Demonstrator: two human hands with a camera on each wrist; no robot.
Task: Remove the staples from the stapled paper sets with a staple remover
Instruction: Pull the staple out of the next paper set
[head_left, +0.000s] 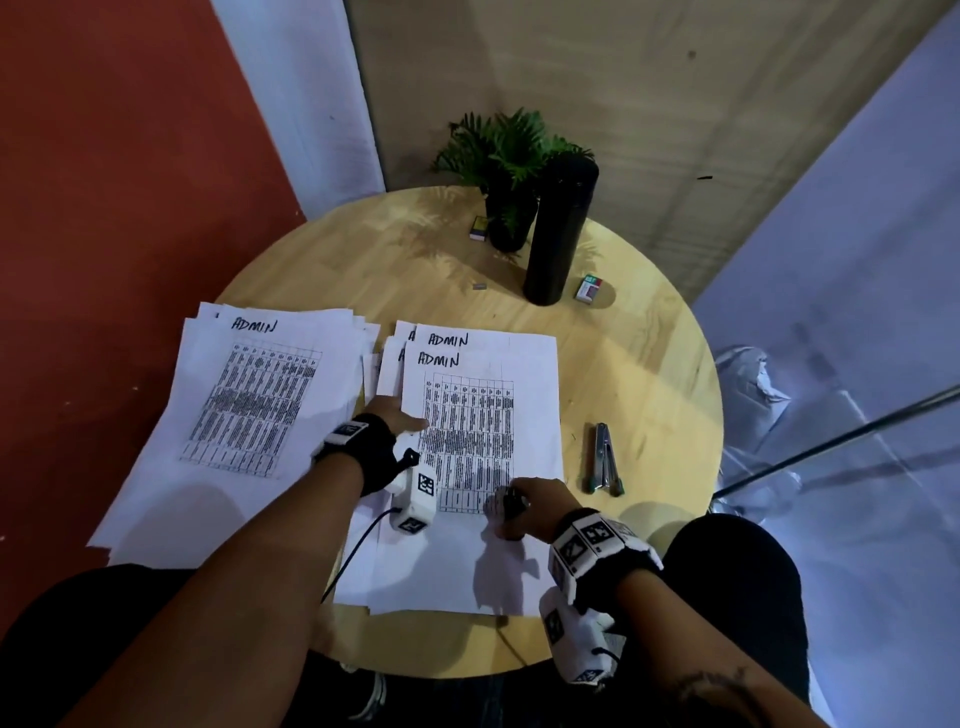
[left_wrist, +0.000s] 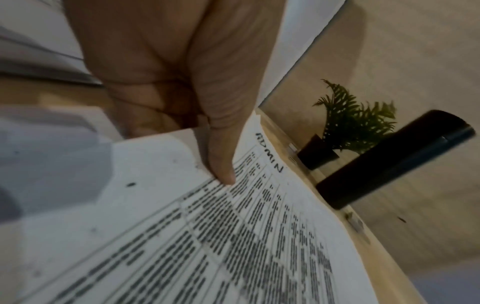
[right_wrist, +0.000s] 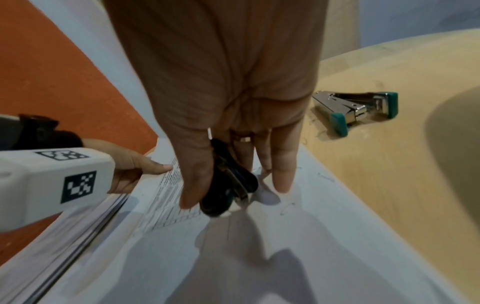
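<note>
Now the left hand (head_left: 396, 413) presses flat on the near white stapled paper set (head_left: 480, 467) on the round wooden bench (head_left: 644, 374), while the right hand (head_left: 535, 506) pinches the small black staple remover (right_wrist: 228, 185), probably hunting the next staple.

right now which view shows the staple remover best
The right wrist view: the black staple remover fills the centre, held by the right hand. In the head view it is a small dark shape under the fingers. The left wrist view misses it.

Table print (head_left: 467, 441) too blurred
</note>
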